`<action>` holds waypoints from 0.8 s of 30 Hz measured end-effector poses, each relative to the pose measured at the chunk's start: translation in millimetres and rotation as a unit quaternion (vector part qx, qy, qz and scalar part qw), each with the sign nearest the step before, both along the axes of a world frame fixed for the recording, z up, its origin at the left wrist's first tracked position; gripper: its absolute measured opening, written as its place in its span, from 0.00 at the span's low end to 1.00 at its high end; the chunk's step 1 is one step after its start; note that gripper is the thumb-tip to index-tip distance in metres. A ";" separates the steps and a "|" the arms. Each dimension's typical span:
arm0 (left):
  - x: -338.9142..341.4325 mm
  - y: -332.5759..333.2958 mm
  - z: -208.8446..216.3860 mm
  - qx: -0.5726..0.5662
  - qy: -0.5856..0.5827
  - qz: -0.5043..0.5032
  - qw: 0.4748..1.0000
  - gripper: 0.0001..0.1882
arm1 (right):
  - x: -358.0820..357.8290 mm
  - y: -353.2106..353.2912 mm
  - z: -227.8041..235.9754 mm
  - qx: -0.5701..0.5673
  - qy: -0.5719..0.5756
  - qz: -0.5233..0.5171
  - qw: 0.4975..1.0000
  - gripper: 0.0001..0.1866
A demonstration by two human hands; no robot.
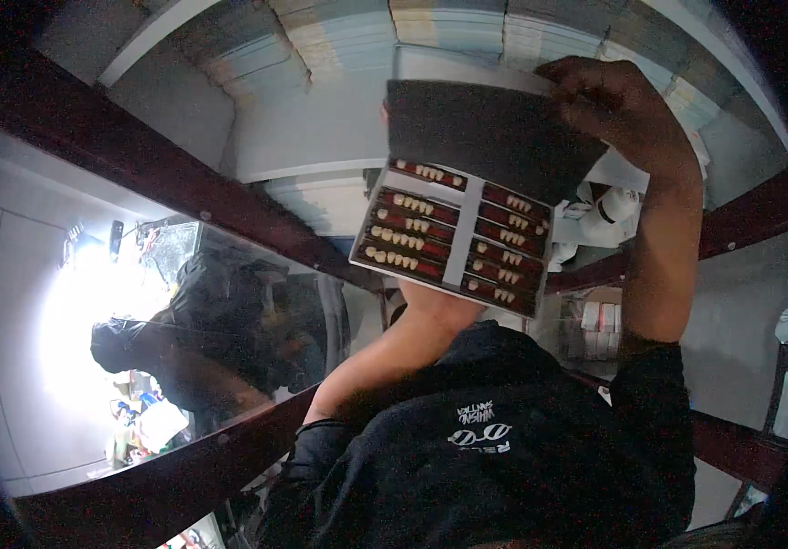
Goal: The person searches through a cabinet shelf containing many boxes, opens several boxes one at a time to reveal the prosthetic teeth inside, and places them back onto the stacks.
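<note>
A shallow white box of artificial teeth (pixel 467 231) is held up at chest height. Inside, rows of cream teeth sit on dark red strips, in two columns parted by a white divider (pixel 464 229). My left hand (pixel 442 306) supports the box from beneath; the box hides most of its fingers, and a fingertip shows at the far left edge. A dark grey sheet (pixel 490 128), perhaps a foam liner, stands raised over the far end, with a pale lid edge (pixel 458 66) behind it. My right hand (pixel 606 96) has its fingers bent around the sheet's far right corner.
Stacks of pale flat boxes (pixel 339 41) line the shelf ahead. A white roll-shaped item (pixel 614 207) lies right of the teeth box. Dark red cabinet frames (pixel 165 174) cross both sides, with a reflective glass pane (pixel 257 320) and bright light at left. Small white boxes (pixel 601 317) sit at right.
</note>
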State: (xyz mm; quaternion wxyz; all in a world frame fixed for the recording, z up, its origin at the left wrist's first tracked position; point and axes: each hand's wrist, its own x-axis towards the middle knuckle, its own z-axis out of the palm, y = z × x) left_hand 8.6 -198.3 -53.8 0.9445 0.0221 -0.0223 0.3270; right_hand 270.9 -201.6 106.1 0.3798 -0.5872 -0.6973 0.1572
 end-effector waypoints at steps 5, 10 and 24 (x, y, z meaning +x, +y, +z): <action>21.9 -3.2 0.6 -0.022 -0.119 -0.050 0.991 0.40 | 42.4 1.4 0.8 -0.011 -0.034 -0.017 0.999 0.15; 41.0 -4.5 5.4 -0.045 -0.082 -0.099 0.991 0.41 | 57.7 -3.8 -16.8 0.030 0.004 -0.186 0.982 0.17; 64.8 8.4 29.7 -0.090 -0.088 -0.126 0.984 0.38 | 85.2 4.1 -23.7 -0.005 -0.028 -0.246 0.969 0.13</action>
